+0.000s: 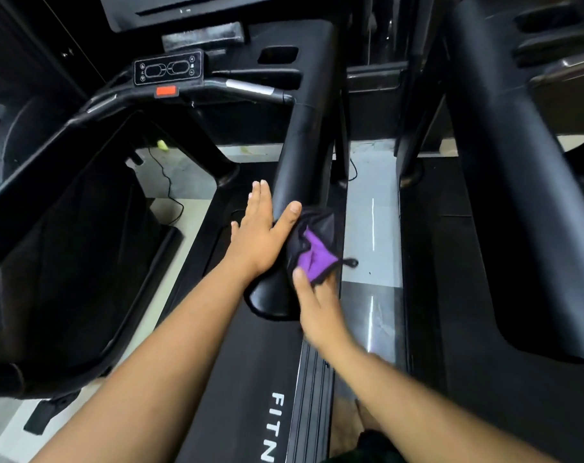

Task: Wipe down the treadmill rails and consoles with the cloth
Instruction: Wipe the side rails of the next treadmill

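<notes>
Left hand (257,235): forearm extended forward, palm down, fingers straight and together, thumb spread wide to the right. Right hand (317,302): forearm extended forward and leftward, thumb pointing up, fingers mostly hidden and blurred, apparently curled. Both forearms bare, converging toward centre.

The black treadmill rail (304,142) carries a purple-and-black cloth (314,248) bunched near its rounded end.

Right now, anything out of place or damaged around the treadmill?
Minor: a small yellow-green scrap lies on the floor under the console, near a loose black cable. Rail and cloth look intact.
</notes>
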Action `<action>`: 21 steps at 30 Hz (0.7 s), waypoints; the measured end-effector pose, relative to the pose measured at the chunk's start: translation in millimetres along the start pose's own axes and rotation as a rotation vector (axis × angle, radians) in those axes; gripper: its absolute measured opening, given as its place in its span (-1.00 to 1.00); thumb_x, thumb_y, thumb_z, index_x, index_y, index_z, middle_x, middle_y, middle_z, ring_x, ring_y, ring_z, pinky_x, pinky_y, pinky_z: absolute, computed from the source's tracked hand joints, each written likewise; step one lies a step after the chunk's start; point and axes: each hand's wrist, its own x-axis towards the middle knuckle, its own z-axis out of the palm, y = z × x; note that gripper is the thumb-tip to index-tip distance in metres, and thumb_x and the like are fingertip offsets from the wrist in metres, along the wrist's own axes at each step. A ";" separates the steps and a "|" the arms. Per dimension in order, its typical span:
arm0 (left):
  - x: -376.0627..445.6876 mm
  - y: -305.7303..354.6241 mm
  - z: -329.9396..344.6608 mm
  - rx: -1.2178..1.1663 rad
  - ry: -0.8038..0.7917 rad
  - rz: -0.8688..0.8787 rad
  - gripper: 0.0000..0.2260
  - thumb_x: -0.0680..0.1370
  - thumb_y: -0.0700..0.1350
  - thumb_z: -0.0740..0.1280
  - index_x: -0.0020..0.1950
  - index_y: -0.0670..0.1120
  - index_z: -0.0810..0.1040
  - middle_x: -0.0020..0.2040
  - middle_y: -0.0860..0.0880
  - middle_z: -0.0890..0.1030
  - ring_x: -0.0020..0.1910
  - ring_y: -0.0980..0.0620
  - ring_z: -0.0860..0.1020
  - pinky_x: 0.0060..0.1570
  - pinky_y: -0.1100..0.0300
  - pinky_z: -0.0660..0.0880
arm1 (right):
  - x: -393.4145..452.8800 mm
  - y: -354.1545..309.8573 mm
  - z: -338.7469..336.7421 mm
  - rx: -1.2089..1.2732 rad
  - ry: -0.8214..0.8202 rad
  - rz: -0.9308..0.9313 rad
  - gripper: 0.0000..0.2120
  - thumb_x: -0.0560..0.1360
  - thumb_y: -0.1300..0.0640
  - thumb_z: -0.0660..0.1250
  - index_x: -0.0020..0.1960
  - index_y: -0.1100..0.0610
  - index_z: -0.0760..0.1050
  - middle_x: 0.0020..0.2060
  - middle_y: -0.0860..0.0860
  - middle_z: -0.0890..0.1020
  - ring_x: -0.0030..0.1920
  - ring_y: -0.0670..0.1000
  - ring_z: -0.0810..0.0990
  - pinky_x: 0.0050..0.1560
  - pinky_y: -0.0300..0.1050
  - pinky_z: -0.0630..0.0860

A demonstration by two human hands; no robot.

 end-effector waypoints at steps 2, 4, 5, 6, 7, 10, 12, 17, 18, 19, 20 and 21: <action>-13.1 -7.0 1.5 -0.084 -0.018 -0.015 0.03 0.37 0.60 -0.14 0.69 0.04 -0.21 0.68 0.13 -0.21 0.64 0.18 -0.21 0.61 -0.22 -0.20 | -28.5 0.8 7.0 -0.093 0.001 -0.048 -0.48 0.67 -0.10 0.14 0.62 -0.10 0.19 0.59 -0.07 0.28 0.60 -0.10 0.18 0.62 -0.01 0.09; -22.3 -12.6 4.0 -0.186 0.003 -0.008 0.04 0.37 0.59 -0.14 0.69 0.01 -0.20 0.69 0.11 -0.19 0.64 0.19 -0.22 0.62 -0.18 -0.20 | -4.0 1.0 8.6 -0.213 0.041 -0.012 -0.42 0.63 -0.20 0.11 0.59 -0.02 0.29 0.56 0.01 0.35 0.58 0.00 0.26 0.59 0.14 0.19; -26.4 -12.8 3.9 -0.226 0.026 -0.005 0.04 0.37 0.59 -0.14 0.69 -0.01 -0.19 0.69 0.10 -0.18 0.64 0.18 -0.21 0.62 -0.17 -0.19 | 15.8 -1.4 8.6 -0.279 0.055 0.005 -0.38 0.60 -0.25 0.09 0.58 -0.01 0.32 0.54 0.03 0.36 0.57 0.05 0.28 0.55 0.22 0.23; -28.3 -12.7 4.2 -0.256 0.048 -0.010 0.05 0.37 0.59 -0.14 0.69 -0.02 -0.18 0.69 0.09 -0.16 0.64 0.17 -0.20 0.63 -0.16 -0.19 | 36.4 -3.6 7.9 -0.326 0.056 0.028 -0.35 0.57 -0.30 0.08 0.57 -0.03 0.33 0.54 0.03 0.35 0.56 0.08 0.28 0.52 0.27 0.26; -29.8 -11.3 3.8 -0.270 0.061 -0.015 0.05 0.37 0.59 -0.14 0.69 -0.02 -0.18 0.69 0.09 -0.15 0.65 0.17 -0.19 0.63 -0.17 -0.20 | 53.6 -7.2 6.6 -0.357 0.052 0.052 -0.32 0.54 -0.34 0.07 0.56 -0.04 0.33 0.54 0.03 0.34 0.56 0.09 0.28 0.50 0.31 0.27; -29.3 -7.2 2.2 -0.188 0.048 -0.018 0.05 0.35 0.60 -0.16 0.69 0.03 -0.20 0.69 0.12 -0.16 0.65 0.15 -0.19 0.60 -0.22 -0.25 | 69.0 -11.4 7.7 -0.389 0.058 0.079 -0.23 0.48 -0.41 0.01 0.58 -0.05 0.30 0.57 0.03 0.27 0.58 0.09 0.23 0.50 0.33 0.27; -25.1 -9.3 1.9 -0.095 0.038 0.014 0.05 0.35 0.62 -0.16 0.69 0.03 -0.23 0.69 0.13 -0.18 0.66 0.14 -0.19 0.59 -0.25 -0.25 | 63.1 -8.6 7.2 -0.421 0.031 0.058 -0.22 0.48 -0.41 -0.01 0.61 -0.08 0.23 0.62 0.00 0.16 0.62 0.06 0.14 0.53 0.34 0.22; -1.8 -7.3 1.9 0.029 0.030 0.066 0.02 0.40 0.63 -0.09 0.69 0.04 -0.17 0.70 0.11 -0.17 0.67 0.10 -0.16 0.56 -0.28 -0.25 | 102.9 3.5 -1.7 -0.431 -0.014 0.049 -0.27 0.51 -0.39 0.00 0.61 -0.11 0.22 0.62 0.01 0.17 0.63 0.07 0.12 0.52 0.38 0.21; 5.5 -3.9 1.3 0.042 0.031 0.065 0.04 0.39 0.63 -0.10 0.70 0.03 -0.18 0.70 0.10 -0.18 0.66 0.11 -0.17 0.57 -0.27 -0.26 | 118.2 4.4 -3.0 -0.445 -0.013 0.030 -0.28 0.53 -0.40 0.01 0.60 -0.11 0.23 0.62 0.00 0.17 0.63 0.06 0.12 0.51 0.40 0.22; 13.8 -1.0 0.8 0.052 0.033 0.065 0.07 0.36 0.64 -0.12 0.69 0.02 -0.20 0.70 0.10 -0.19 0.66 0.12 -0.18 0.57 -0.26 -0.26 | 132.6 4.8 -4.2 -0.465 -0.018 0.008 -0.28 0.53 -0.41 0.02 0.60 -0.11 0.24 0.62 -0.02 0.17 0.62 0.05 0.12 0.50 0.41 0.23; 27.7 2.4 0.2 0.058 0.035 0.062 0.11 0.32 0.67 -0.14 0.69 0.01 -0.21 0.69 0.10 -0.19 0.66 0.13 -0.19 0.57 -0.25 -0.26 | 151.5 6.4 -5.9 -0.482 -0.029 -0.006 -0.28 0.53 -0.43 0.02 0.59 -0.12 0.25 0.62 -0.02 0.17 0.62 0.05 0.12 0.50 0.41 0.23; 39.5 4.7 -0.1 0.064 0.040 0.058 0.15 0.29 0.69 -0.17 0.69 0.00 -0.22 0.69 0.10 -0.20 0.66 0.13 -0.19 0.57 -0.24 -0.26 | 166.5 6.1 -8.1 -0.493 -0.044 -0.012 -0.29 0.52 -0.43 0.03 0.58 -0.13 0.25 0.61 -0.03 0.16 0.62 0.05 0.12 0.50 0.41 0.23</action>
